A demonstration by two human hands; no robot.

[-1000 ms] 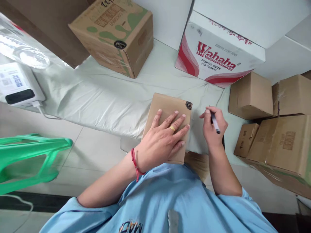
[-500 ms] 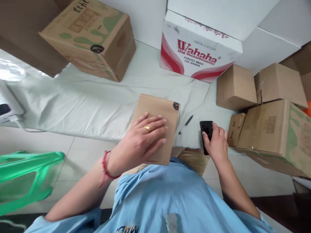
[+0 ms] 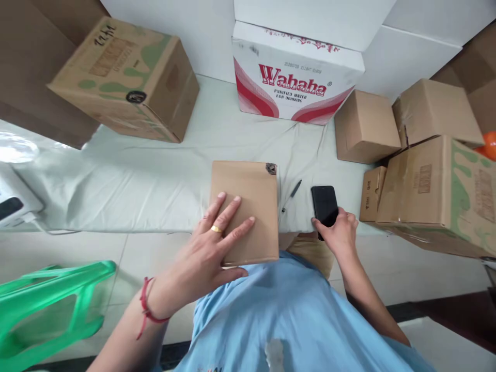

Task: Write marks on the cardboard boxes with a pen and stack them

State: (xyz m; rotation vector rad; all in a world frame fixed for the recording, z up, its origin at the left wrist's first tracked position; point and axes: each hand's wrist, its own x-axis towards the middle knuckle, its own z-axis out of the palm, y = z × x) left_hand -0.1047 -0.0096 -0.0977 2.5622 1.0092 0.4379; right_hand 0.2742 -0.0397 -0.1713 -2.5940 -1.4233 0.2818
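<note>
A small brown cardboard box (image 3: 256, 191) with a black mark at its far right corner lies at the table's front edge, before my body. My left hand (image 3: 219, 232), with a ring on one finger, rests on the box's left part, fingers spread. To the right, my right hand (image 3: 341, 227) grips the near end of a black smartphone (image 3: 324, 201) between thumb and fingers. The phone's dark screen faces up. Between the box and the phone lies a pen (image 3: 292, 195) on the pale tablecloth.
A white-and-red Wahaha carton (image 3: 296, 82) stands at the back. A green-printed carton (image 3: 132, 82) is at the back left; several brown boxes (image 3: 414, 181) are stacked on the right. A white device (image 3: 17, 199) sits far left, and a green stool (image 3: 58, 310) stands on the floor.
My left hand has slid toward the near left part of the box, its fingers more spread. My right hand has moved down to the phone's near end. The whole view has shifted slightly.
</note>
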